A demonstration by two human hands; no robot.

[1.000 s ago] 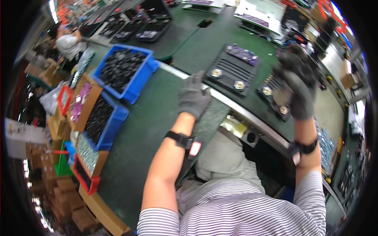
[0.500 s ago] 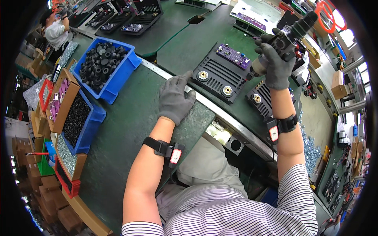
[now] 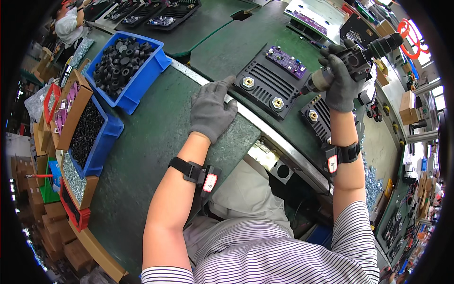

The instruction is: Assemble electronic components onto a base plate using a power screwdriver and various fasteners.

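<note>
Our right grey-gloved hand (image 3: 341, 87) has its grip wrapped around a dark, pistol-shaped power screwdriver (image 3: 354, 60). Its tip is at the right edge of a flat black slotted plate (image 3: 266, 80) on the green worktop (image 3: 222, 59); contact we cannot tell. A purple rectangular circuit board (image 3: 287, 62) lies at the plate's far end. Our left grey-gloved hand (image 3: 210, 110), grip loosely spread, lies palm down near the plate's left corner.

From the left gloved hand (image 3: 212, 113), green worktop (image 3: 142, 151) is lying open toward eight o'clock; blue bins are blocking nine (image 3: 106, 142) and ten (image 3: 142, 90). A vented black panel (image 3: 261, 92) is obstructing two o'clock, with the power drill (image 3: 353, 59) in the right gloved hand (image 3: 343, 87) barring beyond. A second panel (image 3: 324, 119) is closing off three.
</note>
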